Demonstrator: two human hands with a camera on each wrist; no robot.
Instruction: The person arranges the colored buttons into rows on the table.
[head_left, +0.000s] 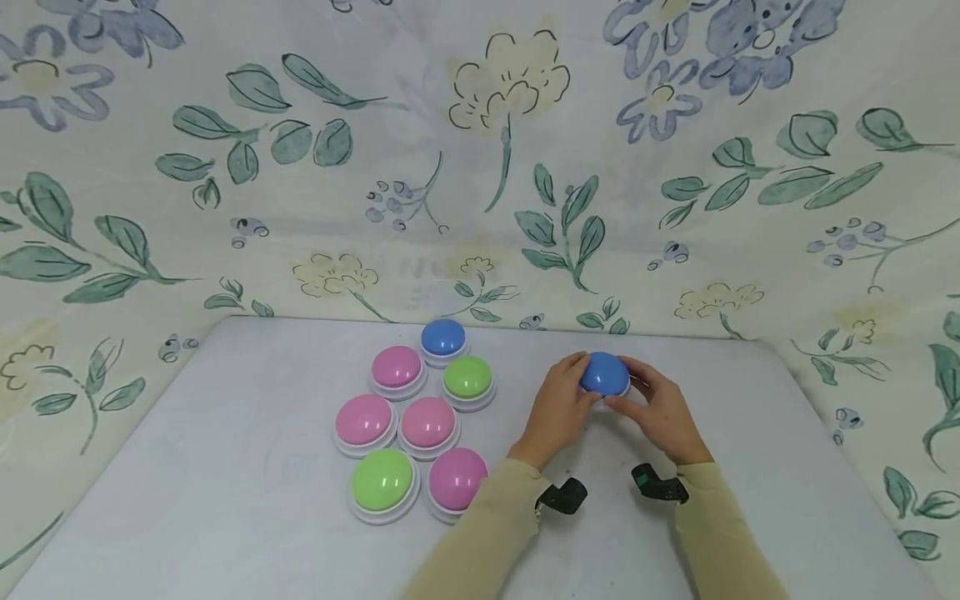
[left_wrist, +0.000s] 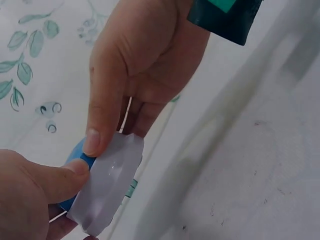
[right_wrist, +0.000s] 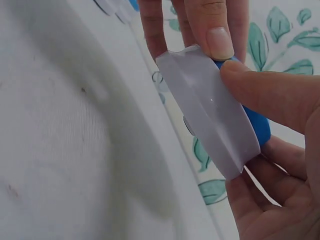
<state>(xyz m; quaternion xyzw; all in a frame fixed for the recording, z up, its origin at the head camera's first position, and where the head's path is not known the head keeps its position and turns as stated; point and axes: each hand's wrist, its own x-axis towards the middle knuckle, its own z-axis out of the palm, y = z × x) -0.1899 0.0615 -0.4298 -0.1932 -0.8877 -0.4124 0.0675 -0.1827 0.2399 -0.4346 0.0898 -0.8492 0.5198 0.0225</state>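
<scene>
Both my hands hold a push button with a blue dome (head_left: 604, 373) and a white base (left_wrist: 107, 182) over the right half of the table. From the left, my left hand (head_left: 558, 408) grips its side; from the right, my right hand (head_left: 663, 410) does the same. In the right wrist view the two thumbs lie close together where the dome meets the white base (right_wrist: 207, 110), and other fingers wrap round its ends. The base appears raised off the tabletop.
Left of my hands stand several similar buttons on the white table (head_left: 225, 467): a blue button (head_left: 443, 337), green buttons, one a green button (head_left: 382, 479) near the front, and pink buttons, one a pink button (head_left: 363, 419). My left sleeve (head_left: 487, 533) partly covers a magenta button (head_left: 457, 477). Behind hangs a floral cloth (head_left: 420, 275).
</scene>
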